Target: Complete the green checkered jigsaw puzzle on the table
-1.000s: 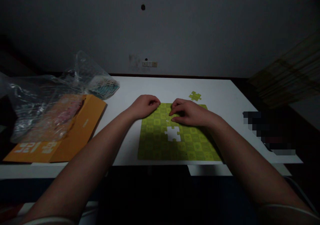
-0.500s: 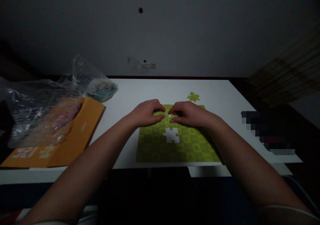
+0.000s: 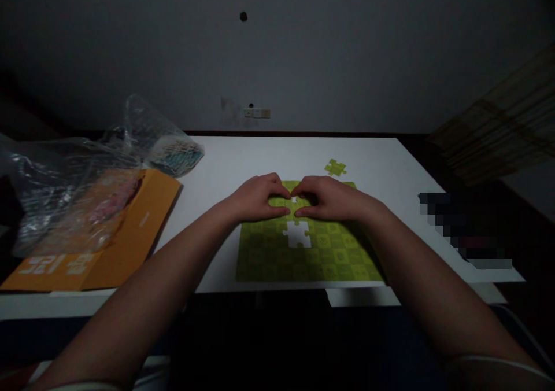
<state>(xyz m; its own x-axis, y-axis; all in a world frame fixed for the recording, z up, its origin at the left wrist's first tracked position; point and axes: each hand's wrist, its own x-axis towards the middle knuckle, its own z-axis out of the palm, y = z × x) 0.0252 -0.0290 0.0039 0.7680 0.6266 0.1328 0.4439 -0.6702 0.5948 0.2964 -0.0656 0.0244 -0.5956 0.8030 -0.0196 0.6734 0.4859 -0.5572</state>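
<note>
A green jigsaw puzzle (image 3: 277,258) with a checkered pattern lies flat on the white table. My left hand (image 3: 260,197) rests on its upper part, thumb and forefinger apart with their tips on the pieces. Opposite it, my right hand (image 3: 327,197) touches the puzzle the same way, its thumb and forefinger also apart. The fingertips of both hands surround a small white gap and the piece below it. Nearer to me, a larger piece-shaped gap shows the white tabletop. One loose green puzzle piece (image 3: 335,168) lies beyond the puzzle's far edge.
On the left of the white table (image 3: 243,154) are an orange folder (image 3: 147,223), a crumpled clear plastic bag (image 3: 65,171) over it, and a bundle (image 3: 177,155) inside the plastic. A blurred-out dark item (image 3: 463,232) lies at the right edge. A wall stands behind.
My left fingertips have moved slightly right, closer to my right hand's. My right hand has barely shifted. The small white gap between them looks a little different; the loose piece stays put.
</note>
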